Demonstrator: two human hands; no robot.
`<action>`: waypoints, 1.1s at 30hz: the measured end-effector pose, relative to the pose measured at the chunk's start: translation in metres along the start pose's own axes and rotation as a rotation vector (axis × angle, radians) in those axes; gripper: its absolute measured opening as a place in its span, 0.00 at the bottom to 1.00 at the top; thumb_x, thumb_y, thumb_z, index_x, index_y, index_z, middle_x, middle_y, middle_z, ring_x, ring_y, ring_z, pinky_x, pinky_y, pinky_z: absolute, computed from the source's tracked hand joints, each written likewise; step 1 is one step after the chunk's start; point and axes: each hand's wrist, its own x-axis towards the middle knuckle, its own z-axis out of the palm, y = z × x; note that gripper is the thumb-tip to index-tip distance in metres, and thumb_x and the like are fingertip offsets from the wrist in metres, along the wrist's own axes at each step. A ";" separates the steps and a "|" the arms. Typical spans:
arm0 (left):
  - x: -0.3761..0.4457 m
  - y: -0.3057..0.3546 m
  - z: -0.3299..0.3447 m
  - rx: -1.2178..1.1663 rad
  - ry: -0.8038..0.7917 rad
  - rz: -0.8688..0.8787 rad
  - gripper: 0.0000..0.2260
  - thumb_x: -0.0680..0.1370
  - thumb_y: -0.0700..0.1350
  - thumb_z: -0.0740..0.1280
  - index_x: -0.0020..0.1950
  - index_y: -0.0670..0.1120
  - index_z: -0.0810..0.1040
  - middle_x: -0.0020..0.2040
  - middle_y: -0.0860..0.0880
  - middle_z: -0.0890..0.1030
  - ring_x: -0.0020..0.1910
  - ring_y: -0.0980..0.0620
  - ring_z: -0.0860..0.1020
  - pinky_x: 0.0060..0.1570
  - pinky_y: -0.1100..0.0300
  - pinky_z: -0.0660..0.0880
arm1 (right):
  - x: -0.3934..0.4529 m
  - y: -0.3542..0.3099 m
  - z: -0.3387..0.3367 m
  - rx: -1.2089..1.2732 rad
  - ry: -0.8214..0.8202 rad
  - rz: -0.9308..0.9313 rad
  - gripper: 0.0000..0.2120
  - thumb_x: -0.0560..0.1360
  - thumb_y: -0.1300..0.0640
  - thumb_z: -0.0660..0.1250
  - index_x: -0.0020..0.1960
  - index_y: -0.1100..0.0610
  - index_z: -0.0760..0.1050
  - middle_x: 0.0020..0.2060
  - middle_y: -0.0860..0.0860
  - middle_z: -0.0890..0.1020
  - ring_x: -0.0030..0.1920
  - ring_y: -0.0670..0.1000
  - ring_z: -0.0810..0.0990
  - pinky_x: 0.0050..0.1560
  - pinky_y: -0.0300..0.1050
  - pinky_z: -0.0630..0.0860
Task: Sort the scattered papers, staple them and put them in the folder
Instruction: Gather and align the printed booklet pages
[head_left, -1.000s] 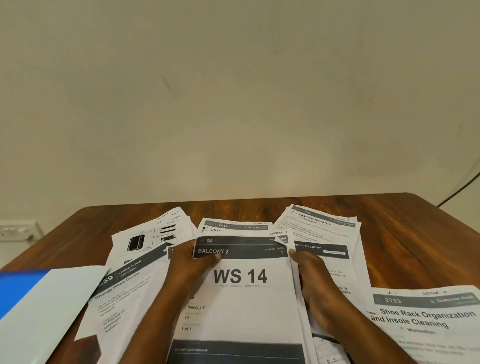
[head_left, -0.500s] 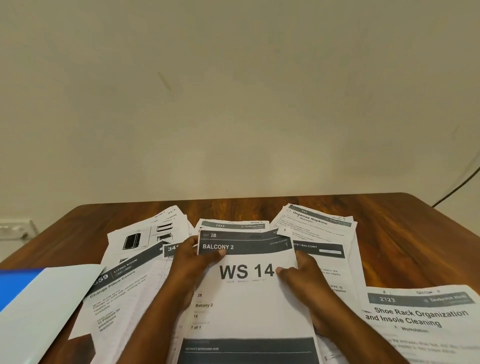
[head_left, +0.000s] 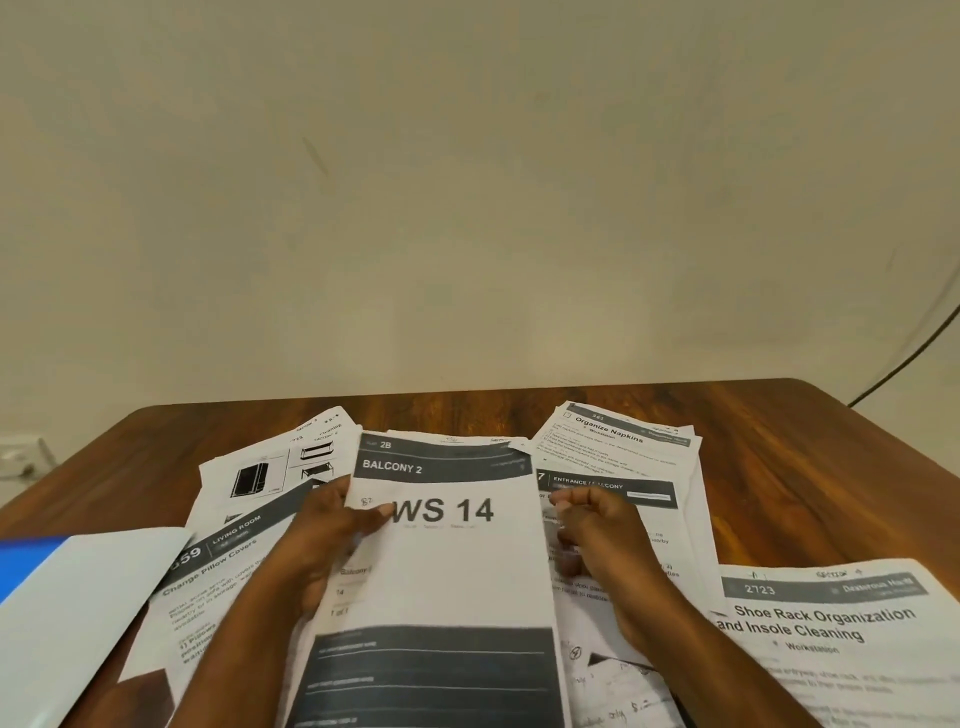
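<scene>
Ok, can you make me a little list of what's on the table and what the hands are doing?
surface: wooden table
middle sheet: WS 14 paper, headed Balcony 2
left hand: holds the left edge of the WS 14 paper, thumb on top
right hand: fingers curled, beside the paper's right edge; whether it grips anything cannot be told
far right: Shoe Rack paper
back right: Organize Napkins paper
left: Change Pillow Covers paper
near left edge: blue and white folder
stapler: none in view

Centre sheet: "BALCONY 2", "WS 14".
</scene>
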 end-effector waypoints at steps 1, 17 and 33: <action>0.000 0.000 -0.005 0.022 0.035 0.005 0.12 0.80 0.35 0.72 0.62 0.43 0.79 0.53 0.41 0.89 0.52 0.34 0.87 0.61 0.31 0.79 | 0.000 0.000 -0.001 -0.009 0.009 -0.001 0.05 0.84 0.56 0.65 0.54 0.52 0.79 0.48 0.54 0.85 0.44 0.56 0.84 0.38 0.43 0.82; 0.001 -0.001 -0.027 0.084 0.154 0.022 0.13 0.79 0.36 0.74 0.61 0.45 0.79 0.45 0.48 0.90 0.46 0.41 0.88 0.46 0.45 0.84 | -0.011 0.012 0.016 -0.056 -0.091 -0.028 0.19 0.73 0.67 0.77 0.58 0.50 0.76 0.37 0.55 0.87 0.35 0.55 0.85 0.35 0.49 0.83; 0.005 -0.004 -0.005 -0.074 -0.023 0.025 0.16 0.78 0.35 0.74 0.66 0.41 0.80 0.56 0.37 0.87 0.54 0.31 0.86 0.62 0.27 0.76 | 0.031 -0.010 -0.091 -0.526 -0.223 -0.126 0.14 0.69 0.46 0.81 0.51 0.50 0.83 0.46 0.46 0.88 0.44 0.50 0.87 0.40 0.46 0.81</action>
